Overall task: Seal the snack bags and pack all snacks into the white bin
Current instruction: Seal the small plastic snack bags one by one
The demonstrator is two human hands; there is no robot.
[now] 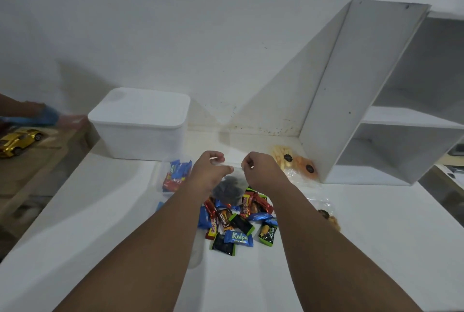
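Observation:
My left hand (209,171) and my right hand (261,172) both pinch the top edge of a clear zip bag (229,186) holding dark snacks, lifted over the table. Below it lies a pile of small wrapped snacks (238,224) in blue, red, black and green. A clear bag of blue and red wrapped snacks (175,173) lies to the left of my hands. Bags of pale and orange crackers (293,161) lie to the right, and another clear bag (326,213) sits at the right. The white bin (140,126) stands behind, its lid on.
A white shelf unit (364,98) leans at the right back of the white table (100,211). At the far left, another person's blue-gloved hand (45,114) and a gold toy car (17,141) are over a wooden table.

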